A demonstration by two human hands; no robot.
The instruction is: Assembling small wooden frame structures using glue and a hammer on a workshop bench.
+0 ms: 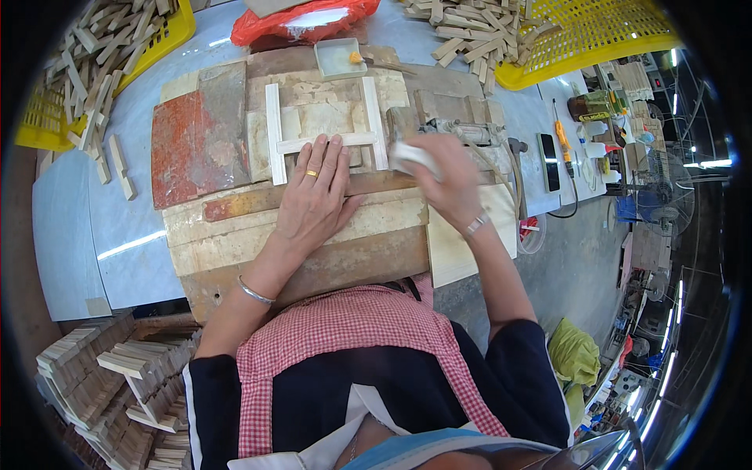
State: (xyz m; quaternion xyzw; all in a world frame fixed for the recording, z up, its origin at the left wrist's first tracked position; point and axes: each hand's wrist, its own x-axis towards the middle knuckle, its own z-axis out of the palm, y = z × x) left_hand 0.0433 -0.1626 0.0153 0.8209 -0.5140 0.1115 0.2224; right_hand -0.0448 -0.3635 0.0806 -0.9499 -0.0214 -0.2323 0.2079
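Note:
An H-shaped frame of pale wooden strips (274,117) lies on the worn wooden work board, with one crossbar joining two longer rails. My left hand (309,200) rests flat, its fingertips on the crossbar and its fingers stretched out. To the right of the frame, my right hand (448,176) is closed around a rounded white object (415,159), close to the lower end of the right rail. Motion smears this hand, and the object's kind is not clear. Just beyond it, a metal clamp-like cylinder (466,131) is mounted on the board.
A shallow square dish (340,59) with a small orange-tipped thing stands behind the frame. Yellow baskets (591,39) and loose wooden sticks (478,31) lie at the back. On the right are a phone (550,162) and an orange screwdriver-like tool (563,143). Stacked wooden pieces (129,368) stand at lower left.

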